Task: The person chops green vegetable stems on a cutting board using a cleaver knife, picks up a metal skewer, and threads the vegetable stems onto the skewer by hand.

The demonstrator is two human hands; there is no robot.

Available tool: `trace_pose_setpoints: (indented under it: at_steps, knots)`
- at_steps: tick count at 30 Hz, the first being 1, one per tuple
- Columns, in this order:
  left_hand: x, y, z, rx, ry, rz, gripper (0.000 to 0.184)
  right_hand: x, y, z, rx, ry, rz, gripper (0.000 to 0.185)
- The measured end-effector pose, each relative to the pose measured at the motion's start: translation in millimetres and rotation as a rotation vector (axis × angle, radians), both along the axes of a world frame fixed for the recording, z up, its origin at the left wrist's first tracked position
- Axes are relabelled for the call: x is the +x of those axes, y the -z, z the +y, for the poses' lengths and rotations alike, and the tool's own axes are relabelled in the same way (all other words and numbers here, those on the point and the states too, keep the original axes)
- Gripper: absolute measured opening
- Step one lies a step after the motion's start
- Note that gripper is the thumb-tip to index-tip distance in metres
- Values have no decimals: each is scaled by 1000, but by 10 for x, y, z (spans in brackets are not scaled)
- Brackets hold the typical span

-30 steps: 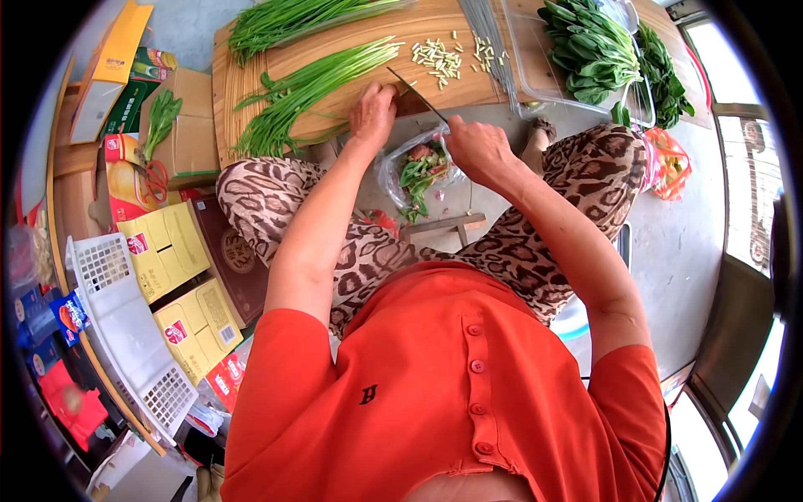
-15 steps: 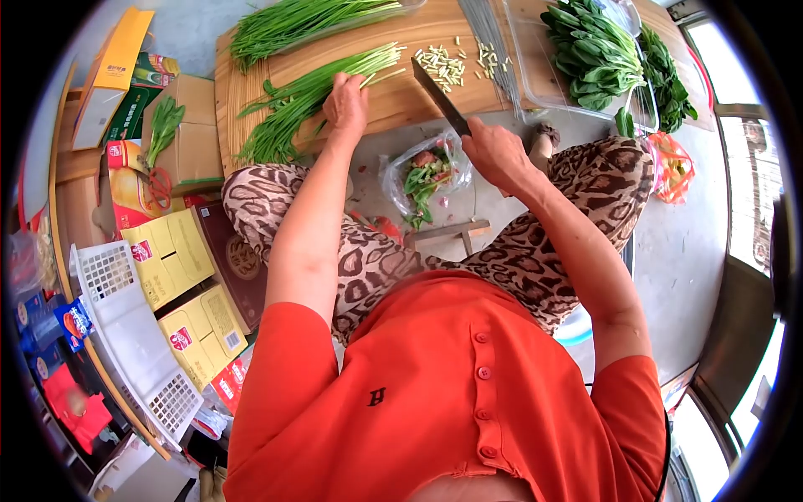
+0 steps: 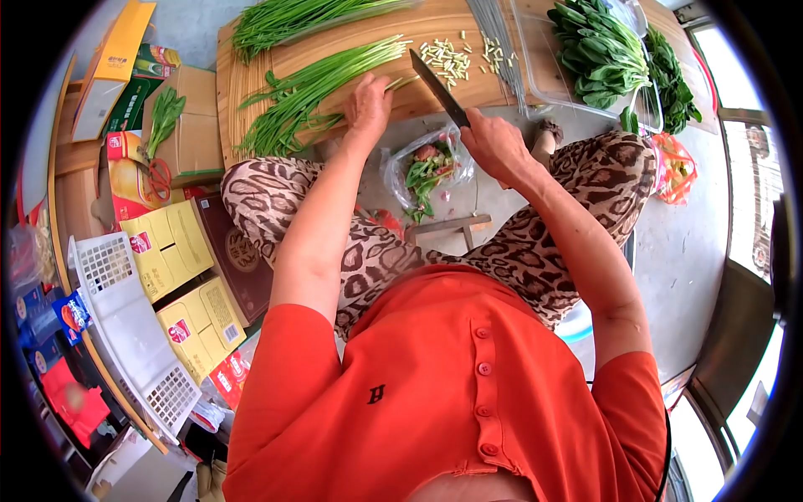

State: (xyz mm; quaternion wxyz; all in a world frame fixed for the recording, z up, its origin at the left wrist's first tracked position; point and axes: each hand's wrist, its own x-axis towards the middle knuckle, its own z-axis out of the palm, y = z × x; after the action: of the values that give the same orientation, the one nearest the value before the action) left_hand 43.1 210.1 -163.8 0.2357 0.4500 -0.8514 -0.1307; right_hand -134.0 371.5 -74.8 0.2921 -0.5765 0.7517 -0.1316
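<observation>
My right hand [image 3: 498,146] is closed round the handle of a kitchen knife [image 3: 437,88]; its dark blade points up and left over the board's near edge. My left hand [image 3: 368,105] rests at the wooden board [image 3: 309,71], fingers bent together around a pale chive stalk [image 3: 405,82] whose end shows past the fingertips. Beside that hand lies a loose bunch of garlic chives [image 3: 326,79], white ends to the right. Short cut chive pieces [image 3: 446,60] are scattered beyond the knife tip. A second bunch of chives [image 3: 305,18] lies in a clear tray at the back.
Leafy greens [image 3: 598,54] fill a clear plastic container [image 3: 544,63] at the right. Below the board, a plastic bag [image 3: 428,171] holds vegetable scraps, near a small wooden stool [image 3: 452,226]. Cardboard boxes [image 3: 192,117] and a white plastic basket [image 3: 125,326] stand at the left.
My left hand has moved right and slightly toward me, off the main chive bunch to a single stalk. My right hand and the knife have barely shifted.
</observation>
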Motion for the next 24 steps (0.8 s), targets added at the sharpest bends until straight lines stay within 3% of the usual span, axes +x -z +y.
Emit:
trace_pose_setpoints:
  at_steps: [16, 22, 24]
  knots:
    - [-54, -18, 47, 6, 30, -24, 17, 60, -39, -59, 65, -26, 56, 25]
    - [-97, 45, -7, 17, 49, -70, 9, 73, 20, -133, 70, -70, 73, 29]
    - [-109, 35, -7, -107, 94, -101, 11, 89, 3, -157, 82, -66, 80, 29]
